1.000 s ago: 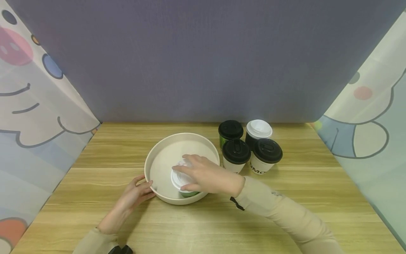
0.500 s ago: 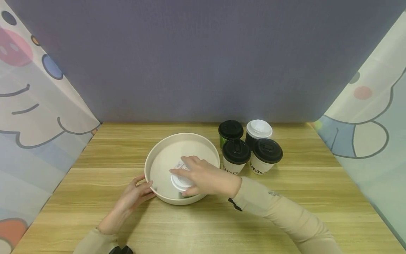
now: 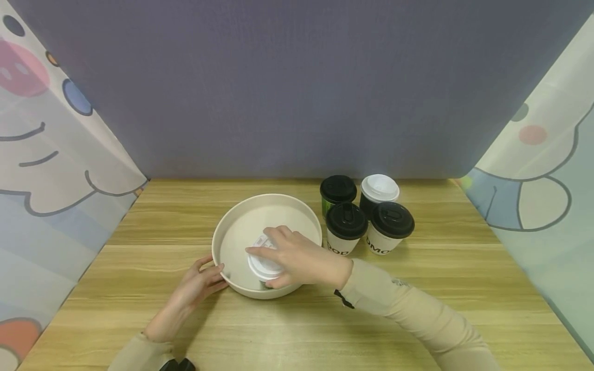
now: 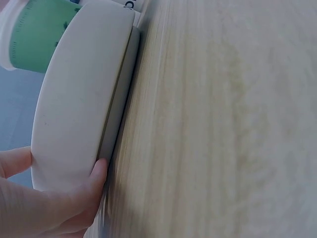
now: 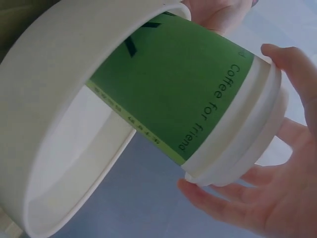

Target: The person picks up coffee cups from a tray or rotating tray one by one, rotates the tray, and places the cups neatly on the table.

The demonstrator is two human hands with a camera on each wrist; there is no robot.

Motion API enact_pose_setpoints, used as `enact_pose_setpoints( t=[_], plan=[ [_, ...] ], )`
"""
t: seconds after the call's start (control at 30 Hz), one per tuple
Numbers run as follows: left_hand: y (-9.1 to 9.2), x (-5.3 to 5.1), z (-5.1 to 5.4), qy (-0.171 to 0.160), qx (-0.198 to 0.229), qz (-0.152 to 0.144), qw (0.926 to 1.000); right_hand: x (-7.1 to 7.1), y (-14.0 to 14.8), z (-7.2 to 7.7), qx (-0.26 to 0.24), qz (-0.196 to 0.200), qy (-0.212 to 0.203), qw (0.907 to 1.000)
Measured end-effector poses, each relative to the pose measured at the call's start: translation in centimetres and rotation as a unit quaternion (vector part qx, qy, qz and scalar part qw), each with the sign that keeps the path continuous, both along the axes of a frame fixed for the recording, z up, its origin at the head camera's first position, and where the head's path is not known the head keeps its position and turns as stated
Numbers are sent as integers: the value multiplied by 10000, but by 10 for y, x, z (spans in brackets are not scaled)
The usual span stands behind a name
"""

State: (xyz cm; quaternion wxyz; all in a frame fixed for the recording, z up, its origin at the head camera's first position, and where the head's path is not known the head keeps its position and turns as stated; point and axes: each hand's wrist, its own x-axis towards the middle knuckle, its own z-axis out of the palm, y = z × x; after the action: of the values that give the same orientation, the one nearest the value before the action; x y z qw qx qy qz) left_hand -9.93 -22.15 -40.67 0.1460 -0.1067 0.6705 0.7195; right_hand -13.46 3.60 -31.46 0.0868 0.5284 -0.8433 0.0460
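A round cream tray (image 3: pixel 236 221) with a raised rim lies on the wooden table. My left hand (image 3: pixel 197 283) pinches its near left rim, as the left wrist view also shows with the hand (image 4: pixel 49 203) at the wall. Inside the tray is a green paper coffee cup (image 5: pixel 173 84) with a white lid (image 3: pixel 262 266). My right hand (image 3: pixel 301 255) grips this lid from above, thumb on one side and fingers on the other, covering much of it in the head view. Whether the cup's base touches the tray floor is hidden.
Right of the tray, several lidded paper cups stand close together: a green one with a black lid (image 3: pixel 337 189), a dark one with a white lid (image 3: pixel 379 187), and white ones with black lids (image 3: pixel 346 221) (image 3: pixel 392 220). A grey panel (image 3: pixel 297 93) rises behind the table.
My right hand has closed more around the lid, and the cup has shifted slightly left in the tray. The left hand and the tray have stayed put.
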Motion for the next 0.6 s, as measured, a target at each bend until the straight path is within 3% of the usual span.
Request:
enact_pose_setpoints(
  t=[0.27,0.6],
  plan=[
    [1,-1,1,-25,102,100,9999,0,8,8,-496,-1,196,9986],
    [0,0,0,-13,64,72,10000,-2,27,27,-815,-171,56,9965]
  ],
)
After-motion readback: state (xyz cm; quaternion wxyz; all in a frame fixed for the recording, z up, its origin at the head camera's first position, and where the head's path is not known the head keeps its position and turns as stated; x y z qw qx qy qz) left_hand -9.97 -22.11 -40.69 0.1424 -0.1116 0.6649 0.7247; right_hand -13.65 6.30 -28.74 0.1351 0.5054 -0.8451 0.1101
